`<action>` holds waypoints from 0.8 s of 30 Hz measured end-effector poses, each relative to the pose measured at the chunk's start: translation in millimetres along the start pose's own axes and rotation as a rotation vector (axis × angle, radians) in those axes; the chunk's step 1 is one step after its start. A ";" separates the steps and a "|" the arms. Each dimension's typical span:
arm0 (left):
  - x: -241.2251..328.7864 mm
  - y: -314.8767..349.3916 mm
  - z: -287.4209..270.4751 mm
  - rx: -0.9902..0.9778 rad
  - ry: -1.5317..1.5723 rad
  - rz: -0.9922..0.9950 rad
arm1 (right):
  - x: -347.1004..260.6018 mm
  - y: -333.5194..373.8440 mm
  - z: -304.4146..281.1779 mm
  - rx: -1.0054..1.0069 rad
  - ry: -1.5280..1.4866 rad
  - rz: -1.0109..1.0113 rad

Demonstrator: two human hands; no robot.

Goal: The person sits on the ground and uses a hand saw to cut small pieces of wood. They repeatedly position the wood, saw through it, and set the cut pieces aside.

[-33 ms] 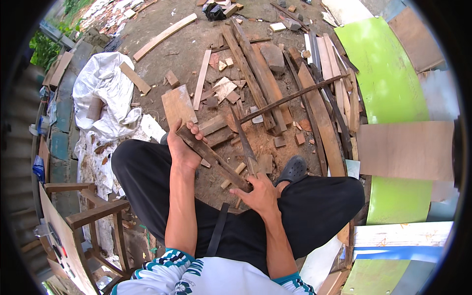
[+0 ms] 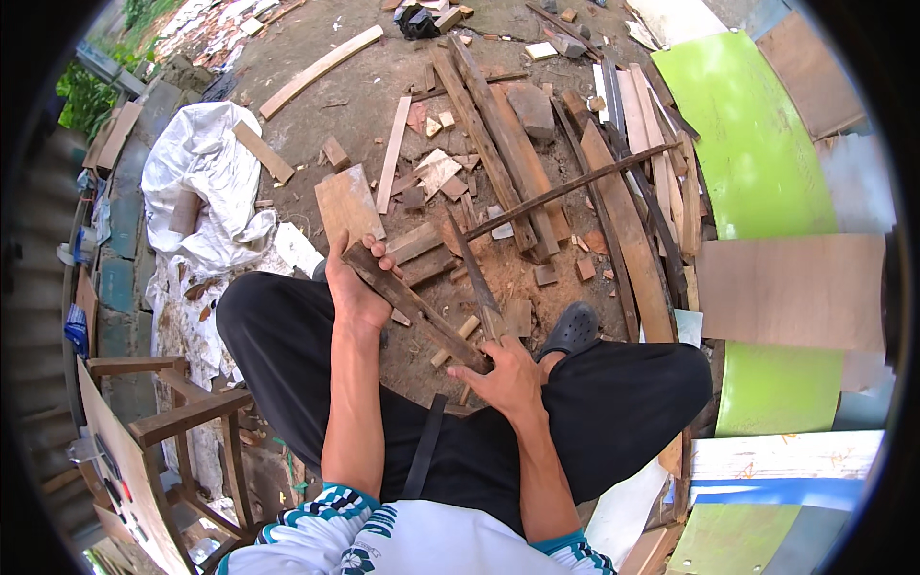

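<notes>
My left hand [image 2: 358, 287] is closed round the far end of a dark brown piece of wood [image 2: 412, 311], which slopes down to the right across my lap. A notch or dark mark shows about midway along it. My right hand [image 2: 508, 374] is closed at the near end of that wood, its thumb against it. The same hand also grips a long, tapering tool, like a handsaw [image 2: 470, 264], whose narrow tip points away from me. Its teeth, if any, are too small to see, and my fingers hide its handle.
Planks [image 2: 498, 144] and wood offcuts [image 2: 350, 206] litter the dirt ahead. A thin dark strip [image 2: 575, 189] crosses the planks. At left are a white sack [image 2: 196, 182] and a wooden frame [image 2: 192, 412]; green panels [image 2: 757, 144] lie at right. My shoe [image 2: 572, 331] rests near the offcuts.
</notes>
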State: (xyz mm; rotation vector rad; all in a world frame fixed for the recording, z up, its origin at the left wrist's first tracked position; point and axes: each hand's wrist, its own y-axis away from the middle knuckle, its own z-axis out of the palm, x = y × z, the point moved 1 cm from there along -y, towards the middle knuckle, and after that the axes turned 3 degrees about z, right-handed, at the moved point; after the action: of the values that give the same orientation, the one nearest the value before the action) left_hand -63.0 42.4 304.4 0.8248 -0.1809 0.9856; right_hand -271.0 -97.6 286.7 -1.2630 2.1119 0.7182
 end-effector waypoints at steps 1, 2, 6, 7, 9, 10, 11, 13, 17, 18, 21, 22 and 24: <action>-3.7 0.9 -2.8 0.014 -0.045 0.051 | 0.4 1.6 0.4 0.005 0.002 0.000; -6.1 0.3 -3.0 0.083 -0.043 0.084 | 0.8 2.3 0.8 0.010 0.006 -0.001; -14.7 -8.3 -6.0 0.269 -0.089 0.306 | -1.6 3.6 0.2 0.049 0.016 0.021; -17.2 -10.1 -8.6 0.293 -0.115 0.384 | -1.2 3.8 -0.3 0.055 0.034 0.039; -21.0 -15.8 -8.1 0.284 -0.378 0.567 | 0.6 -1.3 -1.6 0.071 0.056 0.067; -23.2 -18.8 -7.7 0.278 -0.510 0.658 | 1.8 -3.6 -1.7 0.077 0.060 0.078; -25.5 -20.8 -10.5 0.304 -0.583 0.754 | 1.9 -3.8 -1.7 0.079 0.065 0.088; -26.0 -31.4 -25.1 0.385 -0.715 0.827 | 0.3 -3.9 -2.6 0.069 0.078 0.103; -25.9 -41.2 -37.3 0.691 -0.689 0.839 | 1.3 -2.1 0.3 0.088 0.120 0.098; -24.5 -44.5 -41.4 0.729 -0.543 0.804 | 2.6 -2.2 0.7 0.076 0.082 0.149; -19.1 -57.8 -66.8 0.720 -0.228 0.695 | 6.6 -5.5 -0.1 0.090 0.018 0.250; -20.5 -63.3 -72.8 0.624 -0.277 0.673 | 7.1 -7.5 -1.2 0.130 0.035 0.251; -28.7 -62.5 -64.6 0.428 -0.373 0.612 | 12.2 -7.9 -1.1 0.190 0.062 0.242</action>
State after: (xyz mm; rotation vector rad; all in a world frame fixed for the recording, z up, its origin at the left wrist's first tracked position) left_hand -43.6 50.0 212.4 1.3914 -0.5814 1.4636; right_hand -268.9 -108.9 277.6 -0.9503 2.3478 0.5664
